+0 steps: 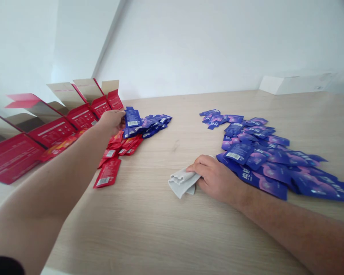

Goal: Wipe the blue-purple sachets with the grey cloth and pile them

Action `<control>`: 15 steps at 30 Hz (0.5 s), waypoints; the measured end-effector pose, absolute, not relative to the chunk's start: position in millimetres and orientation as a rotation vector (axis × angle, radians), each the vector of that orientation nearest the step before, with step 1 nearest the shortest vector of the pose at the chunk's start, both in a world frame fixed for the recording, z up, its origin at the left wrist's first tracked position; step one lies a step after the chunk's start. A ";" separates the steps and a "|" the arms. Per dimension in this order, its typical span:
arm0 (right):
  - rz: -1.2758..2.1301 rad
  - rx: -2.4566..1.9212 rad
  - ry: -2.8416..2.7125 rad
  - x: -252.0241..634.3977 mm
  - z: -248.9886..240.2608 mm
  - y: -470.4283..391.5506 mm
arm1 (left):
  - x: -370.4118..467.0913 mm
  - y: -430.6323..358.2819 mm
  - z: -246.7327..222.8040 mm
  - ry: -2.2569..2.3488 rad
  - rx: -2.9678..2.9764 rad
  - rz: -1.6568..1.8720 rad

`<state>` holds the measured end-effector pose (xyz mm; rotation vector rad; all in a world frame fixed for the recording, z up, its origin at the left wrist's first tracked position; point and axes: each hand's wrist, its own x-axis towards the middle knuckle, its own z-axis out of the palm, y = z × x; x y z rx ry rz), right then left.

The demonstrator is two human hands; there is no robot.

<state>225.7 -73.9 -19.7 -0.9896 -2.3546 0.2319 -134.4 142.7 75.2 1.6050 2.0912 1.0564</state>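
Nearest, at the lower left, a dark cuff (4, 265) edges a bare forearm reaching across a pale wood-grain table (149, 229). In the middle, the right hand (208, 173) is closed around a folded white cloth (183, 182), bunched between thumb and fingers against the tabletop. Just beside it, to the right, spreads a loose heap of purple-blue packets (266, 156), overlapping and trailing away to smaller-looking ones. To the left, red packets (107, 173) lie scattered in front of a row of red boxes (11, 156) with raised flaps. Farther along, the left hand (114, 120) pinches the left edge of a blue packet (132, 117) with a barcode; whether it is lifted clear of the blue pile (156, 123) beneath, I cannot tell. Beyond, a white box (295, 84) sits near a white wall (203, 46).
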 end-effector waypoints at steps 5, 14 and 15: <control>0.227 -0.990 -2.358 226.2 -18.4 -75.2 | -144.2 152.3 72.7 2.202 1.623 1.059; 0.152 -1.006 -2.441 227.5 -17.9 -79.0 | -76.1 107.2 32.0 2.018 2.019 1.117; 0.129 -1.014 -2.461 227.5 -17.2 -80.0 | -61.3 100.7 28.0 1.952 2.030 1.030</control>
